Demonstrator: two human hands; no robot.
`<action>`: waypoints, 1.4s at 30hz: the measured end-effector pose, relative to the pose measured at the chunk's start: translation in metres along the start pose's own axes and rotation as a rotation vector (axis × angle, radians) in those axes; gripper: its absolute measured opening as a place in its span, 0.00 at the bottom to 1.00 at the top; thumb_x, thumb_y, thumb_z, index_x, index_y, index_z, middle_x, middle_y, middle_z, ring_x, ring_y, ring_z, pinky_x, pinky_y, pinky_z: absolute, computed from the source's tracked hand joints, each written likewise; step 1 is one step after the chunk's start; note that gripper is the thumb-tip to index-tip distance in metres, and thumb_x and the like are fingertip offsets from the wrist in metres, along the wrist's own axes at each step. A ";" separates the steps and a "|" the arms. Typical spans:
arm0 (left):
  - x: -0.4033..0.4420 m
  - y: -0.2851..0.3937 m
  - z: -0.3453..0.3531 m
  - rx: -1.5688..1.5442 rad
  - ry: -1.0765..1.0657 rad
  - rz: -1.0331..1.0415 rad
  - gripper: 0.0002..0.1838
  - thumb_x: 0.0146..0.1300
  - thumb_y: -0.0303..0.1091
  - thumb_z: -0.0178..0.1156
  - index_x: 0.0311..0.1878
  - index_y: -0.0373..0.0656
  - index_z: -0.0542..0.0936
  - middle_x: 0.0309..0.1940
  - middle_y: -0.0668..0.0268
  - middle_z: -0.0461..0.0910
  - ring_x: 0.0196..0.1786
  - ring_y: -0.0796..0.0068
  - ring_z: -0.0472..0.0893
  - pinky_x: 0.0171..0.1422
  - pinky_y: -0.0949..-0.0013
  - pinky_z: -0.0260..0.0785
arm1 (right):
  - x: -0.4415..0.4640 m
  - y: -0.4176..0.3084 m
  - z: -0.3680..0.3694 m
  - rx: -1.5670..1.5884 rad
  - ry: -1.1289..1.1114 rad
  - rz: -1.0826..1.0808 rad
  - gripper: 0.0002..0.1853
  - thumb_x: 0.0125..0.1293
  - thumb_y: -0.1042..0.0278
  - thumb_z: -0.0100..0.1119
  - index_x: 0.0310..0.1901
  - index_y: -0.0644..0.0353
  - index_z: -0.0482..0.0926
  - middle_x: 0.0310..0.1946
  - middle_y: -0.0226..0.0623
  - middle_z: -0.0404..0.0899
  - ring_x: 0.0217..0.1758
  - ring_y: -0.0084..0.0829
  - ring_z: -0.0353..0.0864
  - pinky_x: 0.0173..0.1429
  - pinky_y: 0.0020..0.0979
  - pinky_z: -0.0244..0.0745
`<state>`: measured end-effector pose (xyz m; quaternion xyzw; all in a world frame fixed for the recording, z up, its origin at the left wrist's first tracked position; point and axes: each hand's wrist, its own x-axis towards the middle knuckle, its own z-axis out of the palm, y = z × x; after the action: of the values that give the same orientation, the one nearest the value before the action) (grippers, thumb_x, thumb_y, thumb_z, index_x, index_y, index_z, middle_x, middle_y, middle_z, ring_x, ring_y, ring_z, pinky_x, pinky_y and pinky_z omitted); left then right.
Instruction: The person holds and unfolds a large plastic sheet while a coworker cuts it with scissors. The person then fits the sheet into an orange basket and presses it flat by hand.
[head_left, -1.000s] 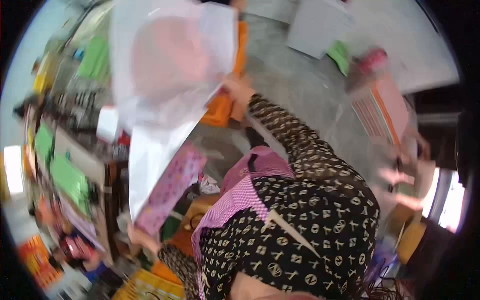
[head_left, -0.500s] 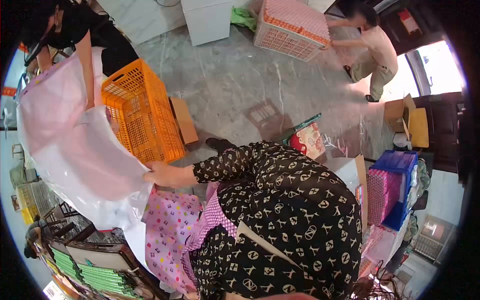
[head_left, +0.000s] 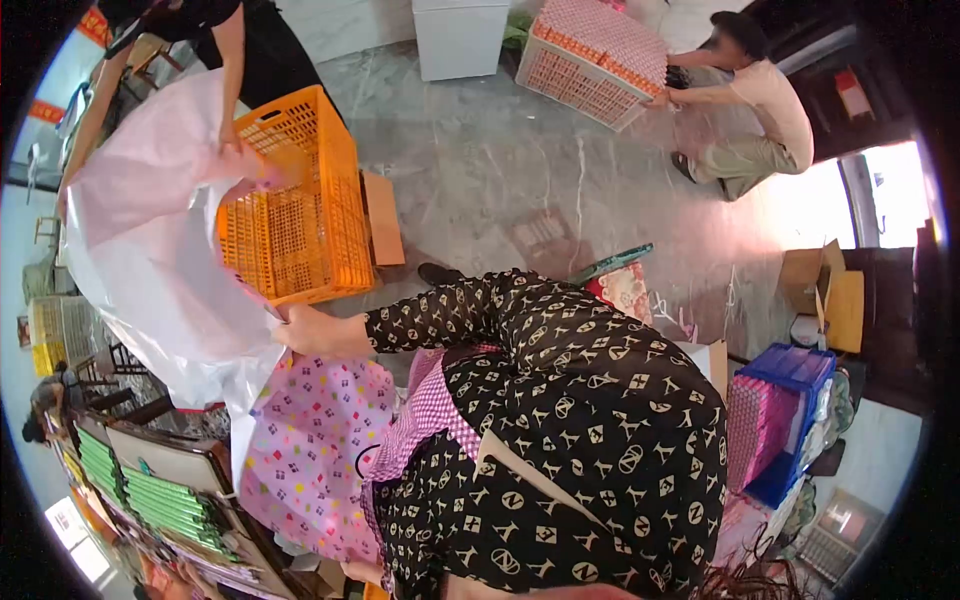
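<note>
My right hand point(head_left: 320, 332) is closed on the edge of a large white and pale pink plastic sheet point(head_left: 165, 285). Its pink side, printed with small colourful motifs point(head_left: 315, 440), hangs down close to my checked apron. Only a small part of my left hand point(head_left: 363, 572) shows, at the lower edge of the printed part, and its fingers are mostly hidden. Beyond my right hand, an orange plastic crate point(head_left: 350, 230) stands on the floor. A co-worker's hands are at the far part of the sheet, one of them over the crate.
Another person crouches at a pink crate point(head_left: 580, 85) packed with orange-edged items. A white box point(head_left: 460, 40) stands at the top. On the right are a blue crate point(head_left: 825, 372) with pink checked goods and cardboard boxes point(head_left: 800, 280). Green stacks point(head_left: 175, 510) lie at lower left.
The view has swung round since the first frame. Over the last half second, the co-worker's hand has come over the orange crate, and my right hand has kept hold of the sheet.
</note>
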<state>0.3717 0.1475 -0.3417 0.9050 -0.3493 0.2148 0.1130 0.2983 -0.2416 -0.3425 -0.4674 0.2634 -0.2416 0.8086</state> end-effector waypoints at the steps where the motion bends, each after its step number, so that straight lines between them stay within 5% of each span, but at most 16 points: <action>1: -0.002 0.001 -0.005 -0.005 -0.017 -0.004 0.17 0.53 0.33 0.61 0.46 0.38 0.75 0.42 0.58 0.77 0.41 0.63 0.78 0.43 0.65 0.70 | 0.000 0.006 0.004 0.021 0.007 0.014 0.18 0.57 0.71 0.45 0.49 0.66 0.71 0.37 0.34 0.75 0.37 0.26 0.72 0.42 0.29 0.69; 5: 0.006 -0.004 -0.018 -0.050 -0.094 0.018 0.19 0.52 0.33 0.62 0.48 0.38 0.75 0.44 0.57 0.77 0.43 0.63 0.78 0.45 0.65 0.70 | -0.008 0.019 0.022 0.017 0.022 0.086 0.18 0.57 0.68 0.46 0.49 0.66 0.69 0.34 0.36 0.74 0.34 0.26 0.72 0.35 0.26 0.69; 6: 0.008 -0.010 -0.017 -0.043 -0.116 0.021 0.20 0.52 0.33 0.62 0.49 0.38 0.75 0.45 0.57 0.77 0.44 0.63 0.78 0.46 0.65 0.70 | -0.034 -0.024 0.023 -0.050 0.014 0.245 0.19 0.56 0.66 0.47 0.48 0.67 0.68 0.34 0.39 0.73 0.34 0.28 0.72 0.35 0.28 0.69; 7: 0.004 -0.031 0.005 0.078 -0.123 -0.005 0.33 0.46 0.35 0.68 0.57 0.36 0.69 0.53 0.53 0.72 0.53 0.57 0.73 0.55 0.63 0.66 | -0.048 -0.046 0.024 -0.119 0.007 0.405 0.20 0.56 0.64 0.48 0.48 0.67 0.67 0.34 0.41 0.73 0.35 0.29 0.72 0.35 0.29 0.69; 11: 0.038 -0.026 0.043 -0.096 -0.139 -0.207 0.31 0.50 0.38 0.66 0.56 0.35 0.69 0.51 0.51 0.73 0.52 0.53 0.74 0.53 0.62 0.67 | -0.047 -0.009 0.040 -0.173 -0.040 0.364 0.22 0.55 0.62 0.49 0.47 0.68 0.66 0.33 0.46 0.72 0.36 0.35 0.72 0.39 0.33 0.69; 13: 0.048 -0.012 0.048 -0.211 -0.136 -0.351 0.30 0.51 0.39 0.65 0.56 0.35 0.69 0.50 0.51 0.73 0.52 0.53 0.74 0.53 0.62 0.67 | -0.043 0.023 0.047 -0.156 0.025 0.253 0.18 0.56 0.61 0.49 0.39 0.71 0.66 0.34 0.49 0.71 0.37 0.40 0.71 0.41 0.39 0.67; 15: 0.064 0.003 0.042 0.094 -0.112 -0.203 0.30 0.53 0.38 0.64 0.57 0.34 0.67 0.50 0.50 0.73 0.52 0.52 0.74 0.54 0.61 0.67 | -0.038 0.051 0.053 -0.145 0.032 0.254 0.18 0.57 0.61 0.49 0.39 0.71 0.66 0.34 0.49 0.71 0.38 0.39 0.71 0.41 0.39 0.66; 25: 0.149 0.063 0.005 0.013 0.137 0.168 0.39 0.45 0.32 0.65 0.61 0.35 0.60 0.62 0.43 0.57 0.63 0.46 0.60 0.64 0.52 0.55 | -0.051 0.058 0.060 -0.027 -0.045 0.325 0.17 0.57 0.63 0.50 0.40 0.70 0.63 0.30 0.47 0.70 0.35 0.36 0.70 0.40 0.38 0.65; 28: 0.177 0.098 0.004 0.167 -0.001 0.297 0.36 0.44 0.31 0.65 0.59 0.39 0.64 0.63 0.46 0.56 0.66 0.48 0.57 0.67 0.51 0.49 | -0.044 0.043 0.042 -0.114 -0.052 0.301 0.17 0.54 0.65 0.51 0.40 0.70 0.67 0.31 0.39 0.71 0.29 0.28 0.70 0.29 0.29 0.67; 32: 0.192 0.113 -0.002 0.269 -0.223 0.415 0.28 0.46 0.25 0.60 0.54 0.47 0.70 0.65 0.62 0.58 0.67 0.56 0.56 0.68 0.51 0.45 | -0.040 0.061 0.058 0.070 -0.098 0.399 0.16 0.55 0.69 0.49 0.43 0.69 0.68 0.33 0.34 0.72 0.32 0.26 0.72 0.33 0.28 0.71; 33: 0.196 0.115 0.001 0.188 -0.192 0.484 0.20 0.48 0.23 0.56 0.48 0.45 0.72 0.58 0.64 0.67 0.62 0.59 0.63 0.67 0.53 0.47 | -0.039 0.058 0.057 0.073 -0.127 0.411 0.16 0.55 0.69 0.49 0.43 0.69 0.68 0.33 0.34 0.72 0.32 0.26 0.72 0.33 0.28 0.71; 34: 0.195 0.113 0.002 0.207 -0.195 0.466 0.20 0.48 0.23 0.56 0.48 0.45 0.72 0.58 0.64 0.67 0.62 0.59 0.63 0.67 0.53 0.47 | -0.041 0.047 0.052 0.119 -0.185 0.398 0.16 0.57 0.68 0.50 0.45 0.69 0.68 0.34 0.34 0.73 0.33 0.25 0.73 0.35 0.28 0.72; 37: 0.195 0.091 0.008 0.151 -0.270 0.470 0.12 0.49 0.22 0.53 0.39 0.43 0.74 0.37 0.64 0.78 0.47 0.64 0.75 0.62 0.56 0.57 | -0.032 0.033 0.041 0.187 -0.408 0.364 0.18 0.59 0.61 0.53 0.45 0.68 0.68 0.35 0.34 0.73 0.33 0.23 0.71 0.36 0.27 0.70; 39: 0.192 0.082 -0.001 0.149 -0.275 0.438 0.12 0.48 0.21 0.53 0.39 0.43 0.74 0.37 0.63 0.78 0.46 0.63 0.75 0.61 0.56 0.58 | -0.025 0.026 0.025 0.283 -0.638 0.285 0.23 0.61 0.49 0.53 0.44 0.65 0.71 0.38 0.33 0.72 0.37 0.23 0.71 0.40 0.27 0.70; 42: 0.186 0.073 -0.015 0.143 -0.258 0.370 0.12 0.46 0.19 0.53 0.37 0.41 0.74 0.34 0.61 0.77 0.42 0.60 0.75 0.58 0.56 0.61 | 0.008 0.060 -0.010 0.333 -0.567 0.354 0.23 0.62 0.46 0.50 0.45 0.60 0.72 0.40 0.33 0.72 0.42 0.26 0.71 0.45 0.31 0.71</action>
<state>0.4408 -0.0087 -0.2377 0.8513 -0.5046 0.1384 -0.0382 0.3068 -0.2265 -0.4013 -0.3250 0.0627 0.0016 0.9436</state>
